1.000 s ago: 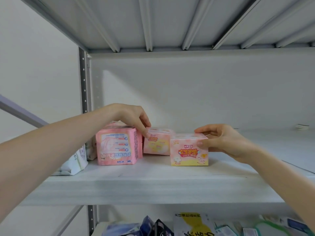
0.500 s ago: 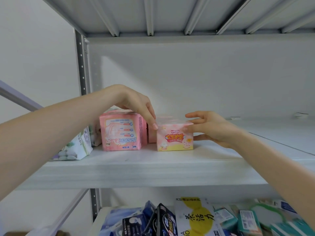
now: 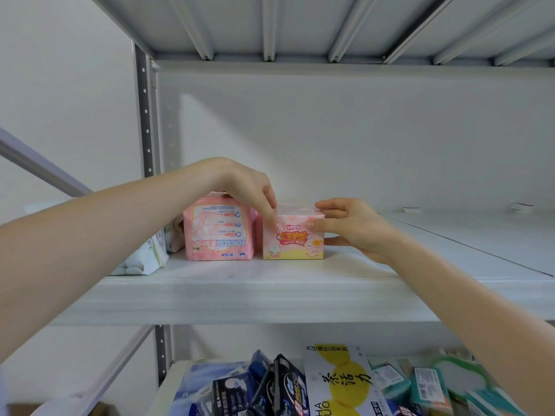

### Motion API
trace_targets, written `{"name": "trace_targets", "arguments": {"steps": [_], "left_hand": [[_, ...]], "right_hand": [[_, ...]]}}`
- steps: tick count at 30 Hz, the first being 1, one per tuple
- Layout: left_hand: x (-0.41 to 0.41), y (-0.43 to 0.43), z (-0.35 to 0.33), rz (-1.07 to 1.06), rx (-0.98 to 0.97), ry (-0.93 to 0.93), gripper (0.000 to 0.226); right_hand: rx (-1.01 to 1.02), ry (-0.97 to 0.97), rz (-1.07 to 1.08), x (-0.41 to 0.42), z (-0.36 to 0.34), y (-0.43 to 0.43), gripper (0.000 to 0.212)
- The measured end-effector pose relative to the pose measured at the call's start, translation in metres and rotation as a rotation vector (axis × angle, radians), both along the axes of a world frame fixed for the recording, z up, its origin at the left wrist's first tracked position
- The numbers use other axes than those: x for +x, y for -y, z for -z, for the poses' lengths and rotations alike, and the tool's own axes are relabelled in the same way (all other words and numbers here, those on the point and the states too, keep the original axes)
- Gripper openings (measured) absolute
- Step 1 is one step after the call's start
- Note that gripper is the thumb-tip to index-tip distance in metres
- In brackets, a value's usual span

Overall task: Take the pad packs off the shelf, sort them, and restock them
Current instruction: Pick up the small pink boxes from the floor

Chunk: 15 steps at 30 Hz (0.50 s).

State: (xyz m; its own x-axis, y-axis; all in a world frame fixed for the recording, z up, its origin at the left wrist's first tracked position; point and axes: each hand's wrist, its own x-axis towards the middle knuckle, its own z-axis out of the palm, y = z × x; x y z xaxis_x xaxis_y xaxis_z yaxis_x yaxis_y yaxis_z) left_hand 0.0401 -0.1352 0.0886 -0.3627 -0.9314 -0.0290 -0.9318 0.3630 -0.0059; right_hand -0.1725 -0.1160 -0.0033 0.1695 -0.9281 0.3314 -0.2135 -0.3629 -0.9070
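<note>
A small pink and yellow pad pack [image 3: 292, 243] stands on the white shelf board [image 3: 270, 292], close against a larger pink pad pack [image 3: 218, 234] on its left. My right hand [image 3: 348, 228] grips the small pack from its right side, thumb on the front face and fingers along the top. My left hand [image 3: 249, 190] reaches over the larger pink pack, its fingertips pressing on the small pack's top left corner. A white and green pad pack [image 3: 144, 259] lies further left, partly hidden by my left forearm.
The shelf to the right of the packs is bare board up to the back wall. A grey upright post [image 3: 147, 121] bounds the left side. The lower shelf holds several dark blue, yellow and teal packs [image 3: 330, 385] in a jumble.
The small pink and yellow pack has slid left until it stands against the larger pink pack, hiding the pack behind it. Both hands stayed on it.
</note>
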Motion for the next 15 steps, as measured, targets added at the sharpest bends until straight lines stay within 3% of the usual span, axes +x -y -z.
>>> {"name": "trace_targets", "arguments": {"steps": [11, 15], "left_hand": [[0.0026, -0.0021, 0.0028, -0.006, 0.012, -0.026, 0.079], [0.0025, -0.0046, 0.0044, -0.005, -0.016, -0.051, 0.067]], "right_hand": [[-0.05, -0.095, 0.089, 0.002, 0.0026, 0.0021, 0.066], [-0.057, -0.112, 0.103, 0.0028, 0.0028, -0.0012, 0.065]]}}
